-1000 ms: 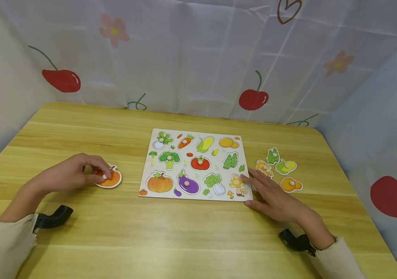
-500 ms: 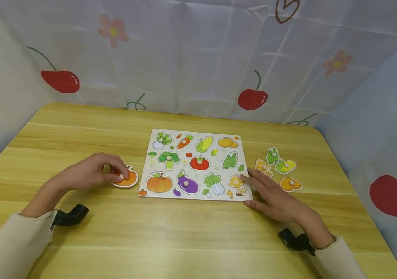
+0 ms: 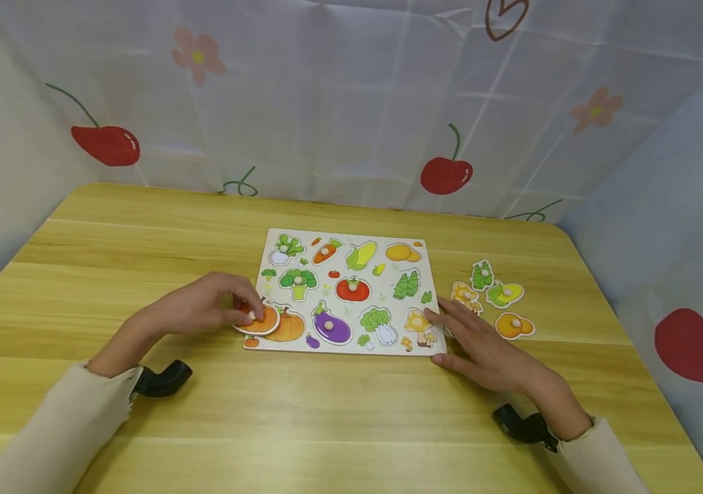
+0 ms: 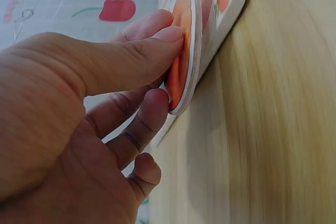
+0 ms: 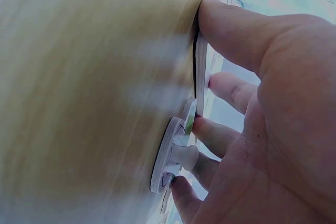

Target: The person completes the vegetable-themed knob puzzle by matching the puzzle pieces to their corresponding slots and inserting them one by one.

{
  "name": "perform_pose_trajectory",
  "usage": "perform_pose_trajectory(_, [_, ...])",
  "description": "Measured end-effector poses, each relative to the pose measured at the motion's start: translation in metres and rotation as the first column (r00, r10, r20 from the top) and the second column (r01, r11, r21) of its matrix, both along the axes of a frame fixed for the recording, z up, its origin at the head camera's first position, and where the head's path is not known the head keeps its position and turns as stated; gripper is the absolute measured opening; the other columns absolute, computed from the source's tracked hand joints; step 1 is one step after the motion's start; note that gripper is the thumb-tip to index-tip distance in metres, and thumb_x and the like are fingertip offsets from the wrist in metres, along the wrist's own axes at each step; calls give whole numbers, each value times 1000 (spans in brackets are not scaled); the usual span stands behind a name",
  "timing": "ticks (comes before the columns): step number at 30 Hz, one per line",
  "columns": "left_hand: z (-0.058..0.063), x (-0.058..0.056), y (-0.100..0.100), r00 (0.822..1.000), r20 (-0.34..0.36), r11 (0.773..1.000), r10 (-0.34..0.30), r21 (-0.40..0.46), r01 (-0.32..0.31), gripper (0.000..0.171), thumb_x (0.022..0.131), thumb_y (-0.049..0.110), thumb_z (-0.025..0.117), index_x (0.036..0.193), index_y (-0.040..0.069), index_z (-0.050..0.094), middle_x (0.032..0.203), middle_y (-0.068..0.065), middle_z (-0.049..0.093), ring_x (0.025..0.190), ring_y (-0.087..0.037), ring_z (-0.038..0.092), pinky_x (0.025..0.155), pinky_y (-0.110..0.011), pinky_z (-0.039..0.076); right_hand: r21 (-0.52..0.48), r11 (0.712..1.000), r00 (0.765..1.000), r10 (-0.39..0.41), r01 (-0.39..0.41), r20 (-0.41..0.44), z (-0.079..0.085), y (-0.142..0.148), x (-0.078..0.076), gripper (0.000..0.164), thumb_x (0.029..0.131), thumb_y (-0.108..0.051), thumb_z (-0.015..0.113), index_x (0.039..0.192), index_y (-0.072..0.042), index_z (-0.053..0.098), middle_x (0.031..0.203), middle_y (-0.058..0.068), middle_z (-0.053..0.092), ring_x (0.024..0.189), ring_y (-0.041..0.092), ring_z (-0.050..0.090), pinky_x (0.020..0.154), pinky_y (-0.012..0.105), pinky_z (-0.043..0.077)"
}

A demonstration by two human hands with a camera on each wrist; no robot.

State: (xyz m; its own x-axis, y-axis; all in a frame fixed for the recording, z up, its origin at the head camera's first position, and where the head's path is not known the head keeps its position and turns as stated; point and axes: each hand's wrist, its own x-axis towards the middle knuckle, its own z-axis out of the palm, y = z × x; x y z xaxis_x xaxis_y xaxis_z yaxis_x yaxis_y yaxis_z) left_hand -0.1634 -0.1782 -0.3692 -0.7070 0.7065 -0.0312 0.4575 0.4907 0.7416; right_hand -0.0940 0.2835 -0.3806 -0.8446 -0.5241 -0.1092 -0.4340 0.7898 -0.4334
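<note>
My left hand [image 3: 200,305] pinches the knob of a pumpkin puzzle piece [image 3: 267,320] between thumb and fingers. In the left wrist view the pumpkin piece [image 4: 181,80] stands slightly off the wooden puzzle board [image 3: 391,276], overlapping its front left corner. It partly covers the printed pumpkin [image 3: 290,326] on the board. My right hand [image 3: 490,353] rests at the board's front right corner with loosely spread fingers, its thumb at the edge. Turnip, carrot, broccoli, tomato, eggplant [image 3: 332,327] and bok choy pictures show on the board; several carry knobs.
Right of the board lie loose knobbed pieces: a mushroom [image 3: 464,293], a green bamboo-shoot-like one [image 3: 482,276], a corn [image 3: 505,295] and an orange potato-like one [image 3: 511,326]. A patterned curtain [image 3: 339,103] hangs behind the wooden table [image 3: 327,418].
My left hand has carried the pumpkin piece rightward from the left of the table to over the board's left edge. My right hand has stayed in place.
</note>
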Motion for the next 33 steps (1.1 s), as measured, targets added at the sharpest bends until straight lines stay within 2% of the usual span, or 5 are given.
perform_pose_trajectory(6, [-2, 1, 14, 1000, 17, 1000, -23, -13, 24, 16, 92, 5, 71, 94, 20, 74, 97, 5, 67, 92, -15, 58, 86, -30, 47, -1, 1000, 1000, 0, 0, 2, 0, 0, 1, 68, 98, -36, 64, 156, -13, 35, 163, 21, 21, 149, 45, 21, 113, 66, 25])
perform_pose_trajectory(14, [-3, 1, 28, 999, 28, 999, -38, -21, 39, 15, 91, 5, 71, 93, 19, 75, 94, 6, 67, 86, -14, 56, 79, -28, 48, -3, 1000, 1000, -1, 1, 2, 0, 0, 1, 68, 98, -35, 64, 156, -13, 35, 163, 21, 21, 149, 44, 20, 114, 66, 23])
perform_pose_trajectory(21, [-4, 1, 32, 998, 47, 998, -31, -46, 33, 12, 90, 7, 73, 92, 19, 75, 89, 4, 65, 80, -15, 53, 72, -26, 46, 4, 1000, 1000, 6, -6, -6, 1, 0, 1, 68, 99, -35, 63, 156, -14, 34, 163, 22, 21, 149, 46, 20, 114, 66, 24])
perform_pose_trajectory(33, [-5, 0, 38, 998, 55, 997, -40, -60, 43, 10, 91, 8, 73, 94, 18, 75, 92, 5, 66, 82, -16, 53, 74, -27, 46, 4, 1000, 1000, 6, -6, -8, 2, 0, 1, 68, 98, -35, 63, 156, -14, 35, 163, 23, 21, 149, 46, 21, 113, 67, 24])
